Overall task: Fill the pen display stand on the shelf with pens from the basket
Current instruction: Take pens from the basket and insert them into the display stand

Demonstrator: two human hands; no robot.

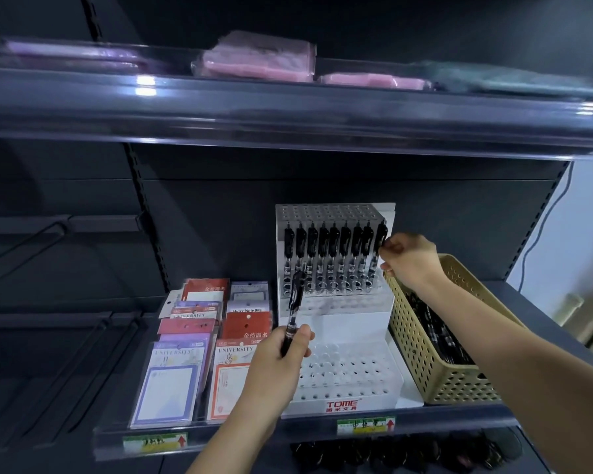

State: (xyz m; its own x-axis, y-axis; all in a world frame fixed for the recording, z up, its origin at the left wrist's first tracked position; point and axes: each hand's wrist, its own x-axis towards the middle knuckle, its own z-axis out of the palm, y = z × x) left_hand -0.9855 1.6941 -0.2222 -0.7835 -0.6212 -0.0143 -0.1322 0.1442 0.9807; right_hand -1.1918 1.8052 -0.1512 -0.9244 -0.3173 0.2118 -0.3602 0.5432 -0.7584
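A white tiered pen display stand (343, 374) marked TOME sits on the shelf. Its top tier carries a row of several black pens (322, 254); the lower tiers show bare holes. My left hand (278, 364) grips one black pen (293, 313) upright in front of the stand's left side. My right hand (411, 258) pinches the rightmost pen (380, 241) of the top row. A beige perforated basket (449, 374) with several dark pens (435, 330) stands right of the stand, under my right forearm.
Packs of sticky notes and notepads (199, 343) lie left of the stand behind a clear shelf lip (288, 429). An upper shelf (288, 114) with pink and purple packets overhangs. Dark items show on the shelf below. The shelf's right end borders a white wall with a cable.
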